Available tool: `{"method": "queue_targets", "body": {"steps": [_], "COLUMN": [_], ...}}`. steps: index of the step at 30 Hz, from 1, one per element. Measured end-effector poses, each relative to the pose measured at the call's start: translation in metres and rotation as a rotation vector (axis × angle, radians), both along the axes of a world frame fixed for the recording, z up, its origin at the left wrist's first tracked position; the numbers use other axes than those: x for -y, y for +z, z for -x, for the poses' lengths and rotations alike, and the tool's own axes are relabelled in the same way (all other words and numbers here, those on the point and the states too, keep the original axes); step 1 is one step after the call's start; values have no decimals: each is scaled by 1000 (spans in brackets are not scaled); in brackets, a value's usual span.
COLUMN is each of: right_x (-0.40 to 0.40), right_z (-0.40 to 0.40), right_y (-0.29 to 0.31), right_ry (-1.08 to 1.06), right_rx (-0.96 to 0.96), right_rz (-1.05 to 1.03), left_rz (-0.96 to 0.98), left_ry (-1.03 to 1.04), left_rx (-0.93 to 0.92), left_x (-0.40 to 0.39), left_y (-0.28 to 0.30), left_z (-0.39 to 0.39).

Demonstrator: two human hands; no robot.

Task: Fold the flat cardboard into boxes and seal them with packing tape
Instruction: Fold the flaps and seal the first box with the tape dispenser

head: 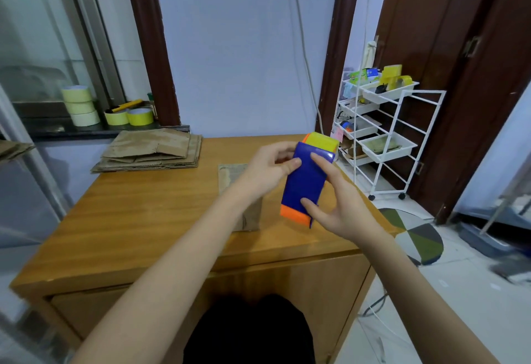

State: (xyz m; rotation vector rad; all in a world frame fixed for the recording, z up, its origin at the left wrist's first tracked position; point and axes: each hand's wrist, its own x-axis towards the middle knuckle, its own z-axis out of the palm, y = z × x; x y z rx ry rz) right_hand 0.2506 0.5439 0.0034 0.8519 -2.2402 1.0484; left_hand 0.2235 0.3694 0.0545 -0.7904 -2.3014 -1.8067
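Note:
I hold a blue tape dispenser (304, 182) with an orange end and a yellow tape roll at its far end, above the right part of the wooden table (138, 220). My left hand (267, 168) grips its upper left side, thumb on the blue face. My right hand (339, 205) grips its right side, thumb near the orange end and forefinger on the upper blue face. A folded cardboard box (247, 217) lies on the table under my left forearm, partly hidden. A stack of flat cardboard (152, 152) sits at the table's far left.
Several tape rolls (83, 106) stand on the dark window ledge at the back left. A white wire rack (385, 133) with trays stands right of the table, beside a dark wooden door. A patterned mat (416, 237) lies on the tiled floor.

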Motion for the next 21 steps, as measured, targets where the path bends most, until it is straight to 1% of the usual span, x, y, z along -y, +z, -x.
{"method": "queue_targets", "body": {"steps": [2, 4, 5, 9, 11, 14, 16, 19, 21], "right_x": [3, 7, 9, 19, 29, 39, 42, 47, 53], "right_z": [3, 6, 7, 7, 3, 2, 4, 4, 4], "right_y": [4, 7, 8, 2, -3, -6, -5, -3, -2], "right_ry": [30, 60, 69, 47, 44, 52, 40, 11, 15], "right_rx": [-36, -51, -41, -18, 17, 117, 142, 113, 111], "right_rz": [-22, -26, 6, 192, 330, 573, 717, 826, 873], "left_rz": [-7, 32, 41, 90, 93, -30, -81, -147, -220], "left_ry": [-80, -103, -89, 52, 128, 303, 402, 470, 470], "left_rx": [79, 118, 120, 34, 35, 144, 178, 247, 383], "left_x": [1, -1, -1, 2, 3, 13, 27, 41, 42], "left_y": [9, 15, 16, 17, 13, -1, -14, -34, -45], "left_z": [-2, -5, -6, -10, -12, -21, -31, -48, -54]}}
